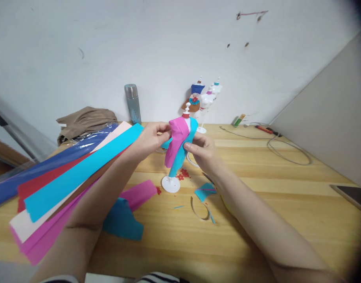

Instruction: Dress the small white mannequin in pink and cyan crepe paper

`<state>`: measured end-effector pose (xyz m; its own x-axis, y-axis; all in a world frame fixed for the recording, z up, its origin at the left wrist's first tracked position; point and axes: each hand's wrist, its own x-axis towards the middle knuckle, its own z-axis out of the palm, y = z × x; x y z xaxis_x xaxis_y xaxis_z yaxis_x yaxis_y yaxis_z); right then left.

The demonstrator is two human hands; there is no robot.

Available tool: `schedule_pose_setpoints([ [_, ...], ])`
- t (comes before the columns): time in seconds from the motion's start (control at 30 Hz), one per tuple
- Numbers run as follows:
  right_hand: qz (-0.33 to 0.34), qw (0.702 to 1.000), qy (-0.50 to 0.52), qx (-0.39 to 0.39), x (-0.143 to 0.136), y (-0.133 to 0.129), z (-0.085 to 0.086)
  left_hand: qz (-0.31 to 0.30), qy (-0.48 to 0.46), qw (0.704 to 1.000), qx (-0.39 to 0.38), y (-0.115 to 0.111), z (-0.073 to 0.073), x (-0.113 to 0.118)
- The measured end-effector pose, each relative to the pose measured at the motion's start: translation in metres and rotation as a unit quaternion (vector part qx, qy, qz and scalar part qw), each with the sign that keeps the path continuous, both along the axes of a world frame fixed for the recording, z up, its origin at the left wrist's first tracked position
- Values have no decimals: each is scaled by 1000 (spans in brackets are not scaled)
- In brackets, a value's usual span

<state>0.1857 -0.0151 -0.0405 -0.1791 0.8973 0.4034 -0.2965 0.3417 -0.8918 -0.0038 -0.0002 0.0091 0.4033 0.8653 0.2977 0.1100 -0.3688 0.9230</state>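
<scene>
A small white dress form [188, 122] stands on its round base [170, 184] in front of me, with a red band at its neck. Pink crepe paper [178, 131] and blue crepe paper [180, 154] cross over its chest and hang down. My left hand [153, 137] is closed at the form's left side, fingertips pinching the pink paper's edge. From the right, my right hand [203, 151] grips the blue paper at the waist, thumb in front and its other fingers partly hidden behind.
Coloured crepe paper strips [80, 173] lie at left beside brown cloth [86, 120]. A flask [133, 104] and several more dress forms [207, 100] stand near the wall. Paper scraps [205, 191] and red bits [184, 173] surround the base. At right are a cable [270, 147] and phone [351, 196].
</scene>
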Motion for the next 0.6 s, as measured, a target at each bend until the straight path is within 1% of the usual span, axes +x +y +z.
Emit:
schedule_pose_setpoints([
  [0.2, -8, 1000, -11, -12, 2, 1, -2, -11, -5, 1000, -3, -2, 0, 1],
  [0.37, -19, 999, -20, -22, 1, 0, 0, -7, -17, 1000, 3, -1, -1, 2],
  [0.53, -13, 1000, -14, -20, -1, 0, -1, -18, -62, 997, -41, 0, -1, 1],
  [0.6, -10, 1000, -17, -18, -1, 0, -2, -13, -71, 996, -59, 1, -1, 2],
])
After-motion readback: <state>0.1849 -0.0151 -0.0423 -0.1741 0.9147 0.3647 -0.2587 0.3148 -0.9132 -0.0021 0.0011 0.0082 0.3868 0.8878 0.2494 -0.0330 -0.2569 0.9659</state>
